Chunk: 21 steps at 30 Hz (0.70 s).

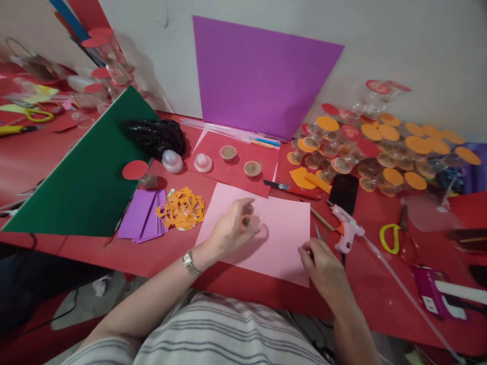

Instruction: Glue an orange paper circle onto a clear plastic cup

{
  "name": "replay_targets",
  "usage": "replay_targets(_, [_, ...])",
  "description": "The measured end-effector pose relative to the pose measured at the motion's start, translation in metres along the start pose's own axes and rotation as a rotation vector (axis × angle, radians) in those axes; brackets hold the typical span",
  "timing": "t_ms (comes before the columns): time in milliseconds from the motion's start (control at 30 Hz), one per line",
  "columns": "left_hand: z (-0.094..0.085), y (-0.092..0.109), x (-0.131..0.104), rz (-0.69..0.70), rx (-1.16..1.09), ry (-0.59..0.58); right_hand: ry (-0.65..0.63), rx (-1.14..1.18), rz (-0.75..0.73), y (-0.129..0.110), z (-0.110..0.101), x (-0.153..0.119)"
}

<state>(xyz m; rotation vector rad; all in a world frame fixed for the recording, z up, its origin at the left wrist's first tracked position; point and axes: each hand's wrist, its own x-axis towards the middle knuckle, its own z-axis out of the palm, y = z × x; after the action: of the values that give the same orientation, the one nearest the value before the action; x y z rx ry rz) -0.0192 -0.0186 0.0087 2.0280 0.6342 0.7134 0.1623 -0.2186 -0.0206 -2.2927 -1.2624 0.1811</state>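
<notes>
My left hand (234, 228) is curled round a small clear plastic cup (259, 225), tilted on its side, with something brownish at its near end. The cup is just over a pink sheet of paper (281, 253). At the sheet's right edge my right hand (323, 266) is closed round small scissors (318, 232), their pointed blades showing beyond the fingers and the handles hidden. Ahead, two small cups of sand-coloured grains, a left cup (228, 153) and a right cup (252, 168), stand near an upturned clear cup (203, 162).
A glue gun (348, 230), a utility knife (292, 189) and yellow-handled scissors (390, 238) lie to the right. Several joined cups with orange discs (418, 144) stand behind. Left are orange paper scraps (182, 209), purple cards (142, 215) and a leaning green board (87, 177).
</notes>
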Motion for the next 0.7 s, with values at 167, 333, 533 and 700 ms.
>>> replay_targets(167, [0.025,-0.02,-0.006,0.028,-0.031,-0.016,0.005,0.009,0.016,0.002,-0.005,-0.004])
replay_targets(333, [0.02,-0.029,-0.007,0.047,-0.078,-0.105,0.196,-0.05,0.282,0.033,-0.034,0.009])
replay_targets(533, [0.014,-0.029,-0.009,-0.06,-0.146,-0.147,0.232,-0.057,0.61,0.081,-0.042,0.03])
replay_targets(700, [0.01,-0.035,-0.012,-0.099,-0.126,-0.136,0.198,-0.001,0.725,0.093,-0.031,0.037])
